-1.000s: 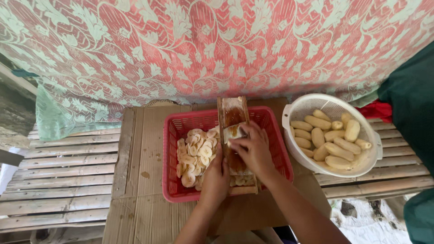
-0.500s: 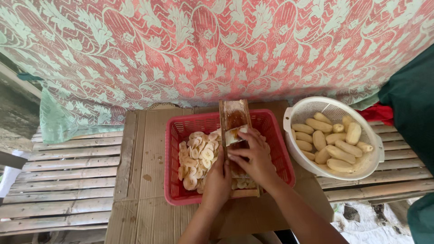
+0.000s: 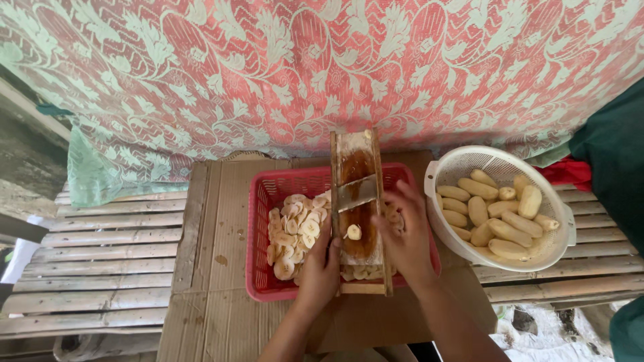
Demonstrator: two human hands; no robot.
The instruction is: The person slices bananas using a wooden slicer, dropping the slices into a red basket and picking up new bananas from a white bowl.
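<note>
The left hand [image 3: 318, 271] grips the near left edge of a long wooden slicer board with a metal blade [image 3: 359, 213], laid across a red plastic mesh basket [image 3: 261, 281]. The right hand [image 3: 404, 234], fingers curled and holding nothing visible, rests beside the board; half a second ago it pressed a pale piece at the blade. One cut round [image 3: 353, 232] lies on the board. Pale slices [image 3: 292, 231] fill the basket's left side. Just right, a white plastic colander [image 3: 469, 161] holds whole peeled pieces [image 3: 500, 211]. Bare cardboard [image 3: 208, 268] lies left.

Slicer board [image 3: 357, 201] hides part of the slices [image 3: 292, 231].
</note>
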